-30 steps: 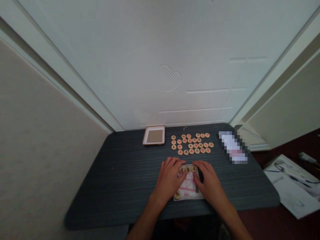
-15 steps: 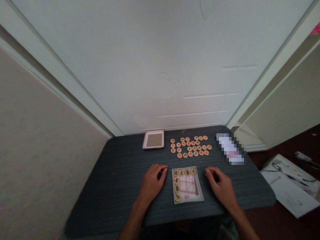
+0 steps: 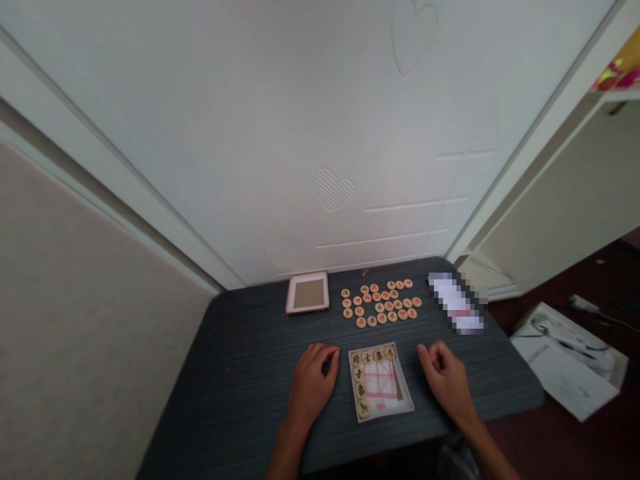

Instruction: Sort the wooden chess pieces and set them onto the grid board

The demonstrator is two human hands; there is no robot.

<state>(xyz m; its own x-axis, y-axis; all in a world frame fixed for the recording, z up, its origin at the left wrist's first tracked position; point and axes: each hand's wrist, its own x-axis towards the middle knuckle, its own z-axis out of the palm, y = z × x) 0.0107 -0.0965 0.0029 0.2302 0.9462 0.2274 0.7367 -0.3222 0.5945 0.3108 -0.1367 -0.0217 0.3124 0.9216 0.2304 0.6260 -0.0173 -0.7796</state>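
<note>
My left hand (image 3: pixel 313 381) rests on the table just left of a shallow white box tray (image 3: pixel 407 401). Its fingers are curled, thumb tip near the index finger, with no object visible in them. On the tray's other side lies my right hand (image 3: pixel 447 380), curled into a loose fist with the thumb forward and no object showing. Along the tray's top and left sides run round wooden Chinese chess pieces (image 3: pixel 367 357) with black characters. A white sheet with pink grid lines (image 3: pixel 381 380) shows in the tray's middle. Neither hand touches the tray.
Beyond the tray, several Chinese chess pieces (image 3: pixel 382 319), red and black, lie in loose rows on the dark table (image 3: pixel 240 373). A shallow box lid (image 3: pixel 308 309) is at the back, near a white panel (image 3: pixel 280 133). A blurred-out object (image 3: pixel 457 303) lies right; a white box (image 3: pixel 565 360) stands beyond the table.
The whole view has shifted, so the table's things appear slightly lower. My right hand's fingers have curled in more. The chess pieces and tray keep their arrangement.
</note>
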